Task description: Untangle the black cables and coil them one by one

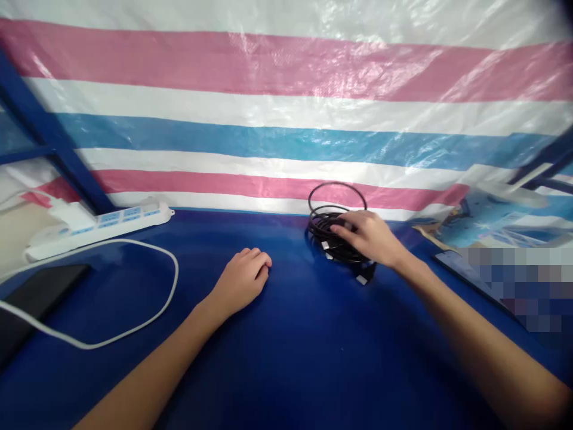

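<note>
A blue surface (286, 364) with a pink, white and blue striped sheet (286, 107) behind it. Far left, a white power strip (141, 215) holds a plug (75, 214); nearer, a looped white cable (120, 241) crosses a flat black slab (42, 292). Right, a partly blurred flat device (465, 275).

Pink-white-blue striped plastic sheeting (250, 140) is gleaming at the far side.
A dark-blue tabletop (286, 364) is stretching near; a blue frame post (67, 156) is standing left.

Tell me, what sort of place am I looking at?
Probably a makeshift workspace, though I can't be sure: a striped plastic sheet serves as the backdrop, and a white power strip and a coil of black cable lie on a blue tabletop.
</note>
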`<state>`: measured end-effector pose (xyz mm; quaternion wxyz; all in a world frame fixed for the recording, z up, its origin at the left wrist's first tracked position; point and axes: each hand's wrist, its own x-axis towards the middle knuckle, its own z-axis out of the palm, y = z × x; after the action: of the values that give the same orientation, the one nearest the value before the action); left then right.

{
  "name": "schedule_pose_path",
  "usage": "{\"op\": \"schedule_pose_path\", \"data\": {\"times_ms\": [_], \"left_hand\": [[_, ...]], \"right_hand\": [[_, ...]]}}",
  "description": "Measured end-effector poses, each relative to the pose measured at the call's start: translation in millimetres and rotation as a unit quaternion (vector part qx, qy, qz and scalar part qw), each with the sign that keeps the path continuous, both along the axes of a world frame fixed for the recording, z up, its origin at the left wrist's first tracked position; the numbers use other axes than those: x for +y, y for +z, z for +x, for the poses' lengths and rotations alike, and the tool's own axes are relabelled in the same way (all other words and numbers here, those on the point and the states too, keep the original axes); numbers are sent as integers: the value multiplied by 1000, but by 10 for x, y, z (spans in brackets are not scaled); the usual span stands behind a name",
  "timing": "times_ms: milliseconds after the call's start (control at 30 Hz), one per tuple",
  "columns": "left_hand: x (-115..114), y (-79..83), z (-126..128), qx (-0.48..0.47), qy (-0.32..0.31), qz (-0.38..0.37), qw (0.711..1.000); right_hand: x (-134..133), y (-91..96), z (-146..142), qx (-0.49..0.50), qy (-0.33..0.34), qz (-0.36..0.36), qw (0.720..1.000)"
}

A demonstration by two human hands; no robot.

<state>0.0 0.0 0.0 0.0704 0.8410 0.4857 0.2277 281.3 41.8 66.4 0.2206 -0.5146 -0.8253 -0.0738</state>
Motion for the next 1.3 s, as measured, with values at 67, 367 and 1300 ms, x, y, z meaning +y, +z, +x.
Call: {"op": "schedule_pose_path", "data": {"times_ms": [67,367,1300], "left_hand": [[-20,14,-3,-20,8,17,1000],[-151,215,193,-21,-130,226,965],[-105,41,411,-448,-30,-179,875]], "right_hand": [[-155,94,-106,44,-26,34,998],[-847,-30,-497,107,158,-205,960],[-665,-598,-586,600,127,-444,654]]}}
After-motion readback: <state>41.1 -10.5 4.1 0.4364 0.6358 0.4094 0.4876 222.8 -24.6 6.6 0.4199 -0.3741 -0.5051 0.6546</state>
